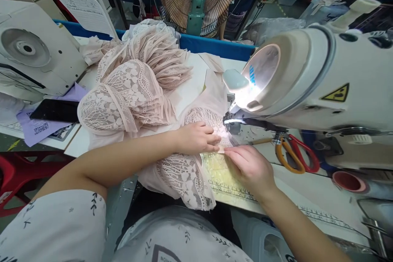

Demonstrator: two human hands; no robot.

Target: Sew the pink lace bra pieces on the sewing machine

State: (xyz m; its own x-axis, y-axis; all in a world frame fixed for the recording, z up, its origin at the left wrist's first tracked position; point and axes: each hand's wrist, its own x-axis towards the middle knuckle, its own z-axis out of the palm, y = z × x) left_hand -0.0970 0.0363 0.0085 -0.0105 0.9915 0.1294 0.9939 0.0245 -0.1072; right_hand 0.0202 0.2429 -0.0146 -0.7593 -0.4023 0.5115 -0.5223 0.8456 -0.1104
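A pale pink lace piece [187, 176] lies across the machine bed and hangs over the table's front edge. My left hand [198, 138] rests on it, fingers stretched out and flat, just left of the needle area. Close to the presser foot, my right hand [250, 163] pinches the fabric's near edge between thumb and fingers. The sewing machine [307, 77] stands on the right, its lamp lighting the lace under the needle. Left of my hands, a heap of lace cups [123, 98] lies stacked on the table.
Scissors with orange and red handles [296, 153] lie right of the needle area. A phone [55, 110] rests on purple paper at the left, beside another machine [33, 49]. Behind the table stands a large fan [196, 0]. A printed ruler strip [233, 190] runs along the front edge.
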